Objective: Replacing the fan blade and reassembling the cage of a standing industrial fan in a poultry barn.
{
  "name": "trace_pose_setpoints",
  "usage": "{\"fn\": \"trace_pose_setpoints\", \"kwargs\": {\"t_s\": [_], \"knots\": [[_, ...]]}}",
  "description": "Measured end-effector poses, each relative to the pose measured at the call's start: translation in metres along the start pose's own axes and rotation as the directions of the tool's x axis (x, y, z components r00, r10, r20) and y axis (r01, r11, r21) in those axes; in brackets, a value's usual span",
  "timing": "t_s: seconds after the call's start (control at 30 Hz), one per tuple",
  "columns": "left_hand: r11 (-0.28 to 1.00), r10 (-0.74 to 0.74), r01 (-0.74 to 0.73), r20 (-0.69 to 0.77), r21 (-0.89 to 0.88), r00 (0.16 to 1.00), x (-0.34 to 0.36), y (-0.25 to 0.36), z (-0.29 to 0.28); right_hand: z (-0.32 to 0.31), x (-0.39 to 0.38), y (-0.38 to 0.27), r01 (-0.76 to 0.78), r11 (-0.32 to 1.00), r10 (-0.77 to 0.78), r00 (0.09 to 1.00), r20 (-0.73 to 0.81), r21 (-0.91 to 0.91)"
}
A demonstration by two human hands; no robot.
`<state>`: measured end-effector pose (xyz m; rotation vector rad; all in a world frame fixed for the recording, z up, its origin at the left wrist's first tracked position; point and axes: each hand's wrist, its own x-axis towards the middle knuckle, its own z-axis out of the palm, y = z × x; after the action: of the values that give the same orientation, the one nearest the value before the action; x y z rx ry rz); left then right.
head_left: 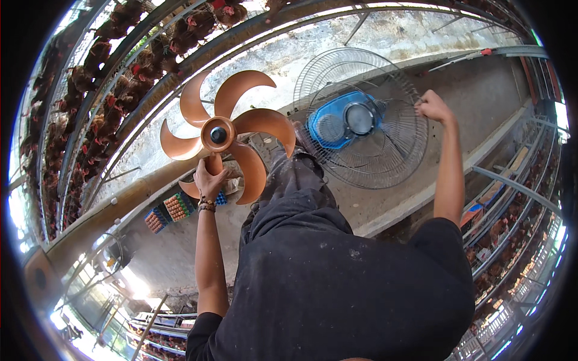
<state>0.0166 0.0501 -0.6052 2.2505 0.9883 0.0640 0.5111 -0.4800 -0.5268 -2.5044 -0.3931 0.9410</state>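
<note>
A copper-coloured fan wheel (230, 133) with several curved blades is held up at the left of centre in the frame by the left hand (209, 178). A blade is gripped near its root, just below the hub, with the fingers closed around it; the hub itself is left untouched above the fingertips, and most of the blades are spread above and to either side of the hand. A beaded bracelet (206, 205) is worn on the left wrist. At the right of centre, a round wire fan guard (391, 142) is held by the right hand (433, 107), whose curled fingers are closed on its upper right rim, so that nearly the whole guard is extended to the left of and below this grip. Through the wires a blue piece (328, 107) is seen beside a round grey disc (359, 118) at the guard's middle; whether the 2 are joined cannot be told. Any lettering on the disc or on the blue piece is too small and blurred to be read. The fan wheel and the guard are kept apart, with the dark trousers (301, 183) seen between and below them. Below the wheel, stacked egg trays (179, 206) are set on the concrete floor (158, 259). Rows of brown hens (141, 67) are seen behind bars at the upper left, and more cages (503, 231) are ranged along the right edge.
</note>
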Motion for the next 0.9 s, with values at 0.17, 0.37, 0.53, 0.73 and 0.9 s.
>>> {"fn": "trace_pose_setpoints", "kwargs": {"t_s": [0.17, 0.37, 0.53, 0.73, 0.9], "knots": [[0.998, 0.051, -0.054, 0.100, 0.027, 0.994, 0.027, -0.003, 0.022, -0.024, -0.115, 0.030, -0.128, 0.990, 0.136, 0.977, -0.167, 0.055], [0.961, 0.148, -0.204, 0.276, 0.186, 0.950, 0.071, 0.025, 0.080, -0.001, -0.252, 0.077, -0.372, 0.919, 0.394, 0.890, -0.231, 0.132], [0.860, 0.344, -0.462, 0.422, 0.218, 0.839, 0.114, 0.067, 0.150, 0.043, -0.354, 0.125, -0.599, 0.786, 0.618, 0.760, -0.202, 0.150], [0.786, 0.380, -0.569, 0.539, 0.240, 0.752, 0.136, 0.088, 0.232, 0.100, -0.419, 0.107, -0.766, 0.456, 0.857, 0.515, 0.008, 0.453], [0.770, 0.449, -0.619, 0.557, 0.156, 0.699, 0.132, 0.099, 0.286, 0.134, -0.429, 0.095, -0.884, 0.318, 0.895, 0.399, 0.201, 0.342]]}}
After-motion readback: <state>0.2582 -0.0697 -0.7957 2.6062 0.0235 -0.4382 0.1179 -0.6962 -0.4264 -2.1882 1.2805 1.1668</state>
